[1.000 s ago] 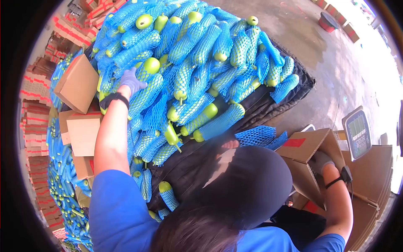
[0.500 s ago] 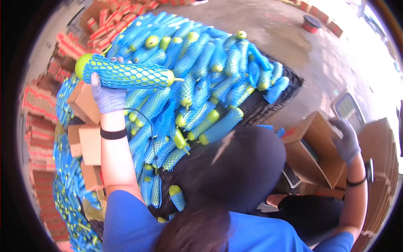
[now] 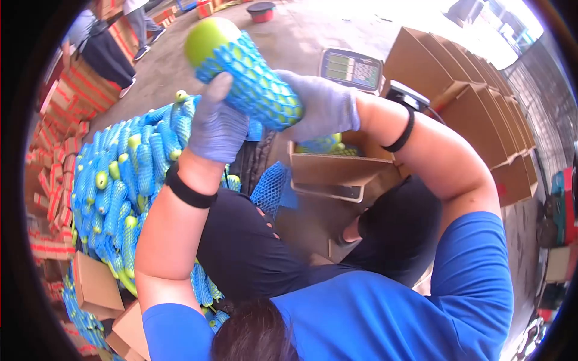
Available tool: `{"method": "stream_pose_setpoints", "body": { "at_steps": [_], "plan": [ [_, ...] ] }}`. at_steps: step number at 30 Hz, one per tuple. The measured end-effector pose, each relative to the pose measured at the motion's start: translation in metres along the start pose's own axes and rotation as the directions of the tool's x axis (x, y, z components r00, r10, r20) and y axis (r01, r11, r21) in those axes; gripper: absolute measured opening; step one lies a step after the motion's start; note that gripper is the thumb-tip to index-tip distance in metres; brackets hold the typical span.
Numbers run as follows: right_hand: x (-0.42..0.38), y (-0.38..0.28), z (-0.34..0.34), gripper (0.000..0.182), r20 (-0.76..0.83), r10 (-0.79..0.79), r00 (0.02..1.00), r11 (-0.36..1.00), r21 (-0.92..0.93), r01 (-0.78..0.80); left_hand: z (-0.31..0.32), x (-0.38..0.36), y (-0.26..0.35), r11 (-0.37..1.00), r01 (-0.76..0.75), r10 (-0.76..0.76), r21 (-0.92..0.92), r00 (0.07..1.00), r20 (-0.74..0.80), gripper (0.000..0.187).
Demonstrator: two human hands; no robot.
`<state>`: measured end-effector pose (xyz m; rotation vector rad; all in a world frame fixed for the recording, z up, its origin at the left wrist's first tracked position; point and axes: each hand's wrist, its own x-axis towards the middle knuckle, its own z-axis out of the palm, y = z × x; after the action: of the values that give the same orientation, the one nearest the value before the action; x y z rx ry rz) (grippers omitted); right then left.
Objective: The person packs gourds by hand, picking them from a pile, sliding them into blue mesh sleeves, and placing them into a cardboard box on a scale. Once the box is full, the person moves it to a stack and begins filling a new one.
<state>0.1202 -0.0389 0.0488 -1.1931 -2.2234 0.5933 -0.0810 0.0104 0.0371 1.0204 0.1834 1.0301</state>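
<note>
Curling around one netted gourd (image 3: pixel 256 84) at eleven o'clock, my left hand (image 3: pixel 220 124) grips; my right hand (image 3: pixel 322 107) touches its lower end, how closed I cannot tell. One scale (image 3: pixel 351 70), one o'clock.

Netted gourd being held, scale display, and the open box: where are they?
Netted gourd (image 3: pixel 248 79): head view, middle of its netted body.
Scale display (image 3: pixel 350 68): head view, its front panel.
Open box (image 3: pixel 337 168): head view, its near side.

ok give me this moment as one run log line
left hand: gripping netted gourd; right hand: at its netted end, grip unclear; netted gourd: tilted, held up; open box: more gourds inside; scale display: beyond box
</note>
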Motion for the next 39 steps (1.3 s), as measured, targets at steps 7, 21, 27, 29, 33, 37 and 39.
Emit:
{"method": "stream_pose_setpoints", "body": {
  "at_steps": [7, 21, 27, 29, 33, 37, 39],
  "plan": [
    [-0.080, 0.081, -0.024, 0.070, 0.278, 0.668, 0.690, 0.709, -0.520, -0.477, -0.061, 0.024, -0.118, 0.505, 0.768, -0.536, 0.395, 0.637, -0.554, 0.077],
    [-0.084, 0.233, 0.141, 0.063, 0.508, 0.792, 0.338, 0.610, -0.650, -0.454, -0.118, 0.013, -0.217, -0.031, 0.945, -0.803, 0.327, 0.171, -0.571, 0.047],
    [-0.087, 0.228, 0.140, 0.066, 0.568, 0.736, 0.369, 0.676, -0.591, -0.440, -0.127, 0.015, -0.230, -0.082, 0.916, -0.811, 0.392, 0.167, -0.560, 0.041],
    [-0.099, 0.246, 0.151, 0.067, 0.559, 0.719, 0.413, 0.695, -0.569, -0.439, -0.118, 0.019, -0.226, -0.126, 0.906, -0.799, 0.405, 0.150, -0.583, 0.040],
    [-0.109, 0.260, 0.169, 0.057, 0.567, 0.700, 0.434, 0.713, -0.591, -0.378, -0.132, 0.018, -0.235, -0.184, 0.780, -0.850, 0.599, 0.180, -0.495, 0.037],
    [-0.108, 0.271, 0.179, 0.055, 0.519, 0.724, 0.455, 0.683, -0.634, -0.362, -0.174, 0.007, -0.263, -0.172, 0.409, -0.919, 0.896, 0.262, -0.296, 0.034],
    [-0.090, 0.253, 0.150, 0.055, 0.610, 0.701, 0.370, 0.710, -0.645, -0.283, -0.189, 0.002, -0.272, -0.191, 0.217, -0.902, 0.957, 0.346, -0.258, 0.033]
  ]
}}
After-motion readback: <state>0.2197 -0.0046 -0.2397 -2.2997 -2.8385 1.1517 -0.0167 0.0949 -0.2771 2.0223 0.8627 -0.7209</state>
